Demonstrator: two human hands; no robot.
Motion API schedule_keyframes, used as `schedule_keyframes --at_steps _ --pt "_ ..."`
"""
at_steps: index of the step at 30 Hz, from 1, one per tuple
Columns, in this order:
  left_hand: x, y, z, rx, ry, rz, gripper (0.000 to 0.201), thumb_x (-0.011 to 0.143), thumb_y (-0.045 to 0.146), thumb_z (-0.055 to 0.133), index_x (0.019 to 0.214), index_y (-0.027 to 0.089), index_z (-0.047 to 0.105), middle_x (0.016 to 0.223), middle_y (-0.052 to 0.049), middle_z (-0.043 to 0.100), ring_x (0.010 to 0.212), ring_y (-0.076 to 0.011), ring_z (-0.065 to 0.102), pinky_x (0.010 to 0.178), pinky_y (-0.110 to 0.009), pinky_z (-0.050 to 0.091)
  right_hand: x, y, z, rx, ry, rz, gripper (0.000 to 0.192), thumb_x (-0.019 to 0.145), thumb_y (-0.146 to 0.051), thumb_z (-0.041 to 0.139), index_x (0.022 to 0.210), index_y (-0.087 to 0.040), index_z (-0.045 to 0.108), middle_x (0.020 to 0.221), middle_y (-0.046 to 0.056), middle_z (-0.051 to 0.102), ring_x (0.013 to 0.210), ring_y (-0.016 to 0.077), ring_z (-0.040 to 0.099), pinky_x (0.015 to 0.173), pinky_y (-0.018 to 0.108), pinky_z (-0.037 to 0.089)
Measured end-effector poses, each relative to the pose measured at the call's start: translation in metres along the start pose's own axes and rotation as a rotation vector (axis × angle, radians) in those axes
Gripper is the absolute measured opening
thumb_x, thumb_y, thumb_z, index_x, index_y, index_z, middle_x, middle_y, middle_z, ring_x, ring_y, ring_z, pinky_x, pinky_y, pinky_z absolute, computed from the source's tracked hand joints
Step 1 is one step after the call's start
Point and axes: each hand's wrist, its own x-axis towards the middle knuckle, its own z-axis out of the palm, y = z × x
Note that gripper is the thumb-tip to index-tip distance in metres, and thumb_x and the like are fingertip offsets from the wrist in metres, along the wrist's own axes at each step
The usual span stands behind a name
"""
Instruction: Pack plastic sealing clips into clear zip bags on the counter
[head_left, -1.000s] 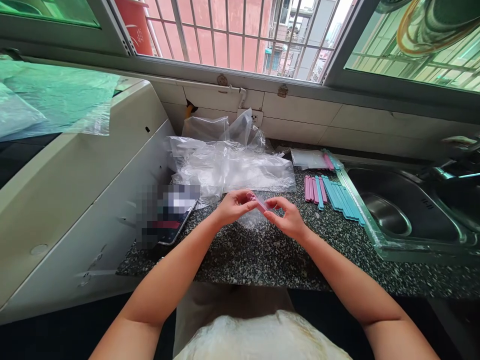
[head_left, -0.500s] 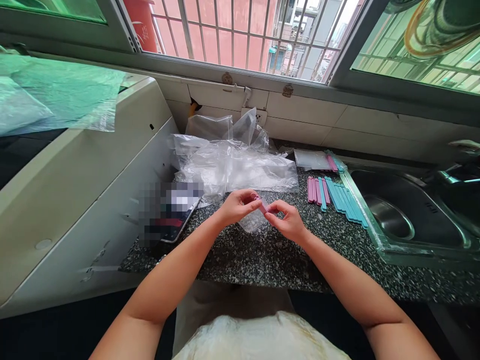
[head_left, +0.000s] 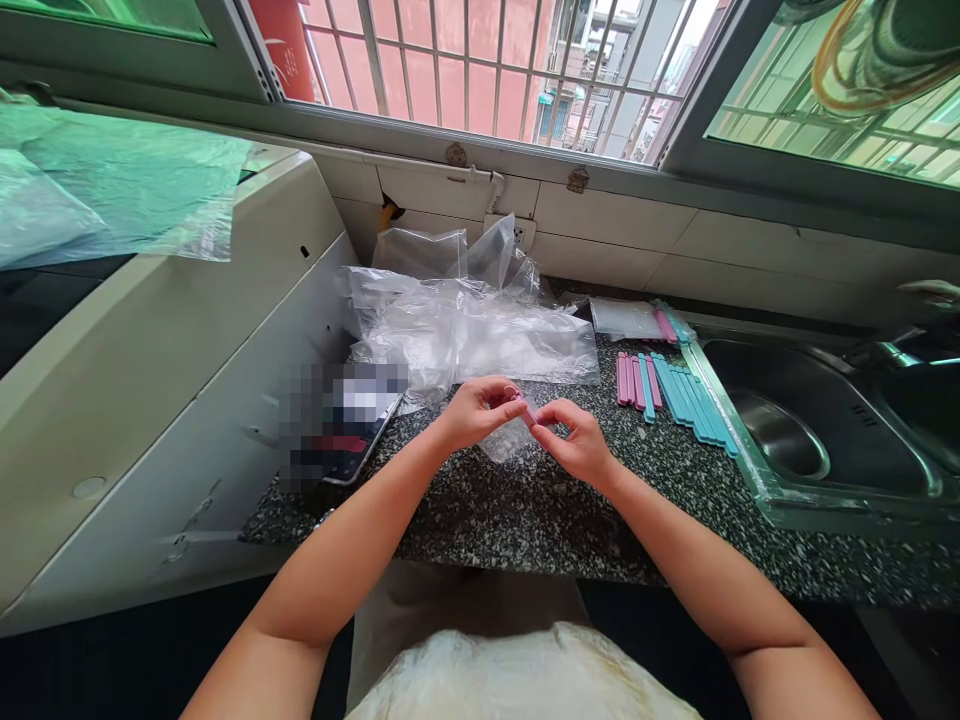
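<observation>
Two hands, the left hand [head_left: 472,412] and right hand [head_left: 579,443], share one pink clip [head_left: 525,409], while one phone [head_left: 346,445] and one sink [head_left: 817,420] occupy the counter's [head_left: 525,520] left and right ends.

Speckled polished stone counter [head_left: 525,510]
</observation>
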Motion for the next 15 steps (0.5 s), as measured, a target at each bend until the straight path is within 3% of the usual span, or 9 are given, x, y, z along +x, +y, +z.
schedule_keyframes --at_steps 15 --pt "-0.0002 0.0006 -0.0004 0.016 0.004 0.043 0.024 0.077 0.035 0.056 0.064 0.014 0.058 0.065 -0.002 0.055 0.061 -0.0104 0.047 0.057 -0.024 0.038 0.0005 -0.0017 -0.0005 -0.007 0.018 -0.016 0.006 0.076 -0.021 0.058 0.07 -0.02 0.058 0.066 0.0 0.062 0.064 0.0136 0.054 0.062 0.029 0.042"
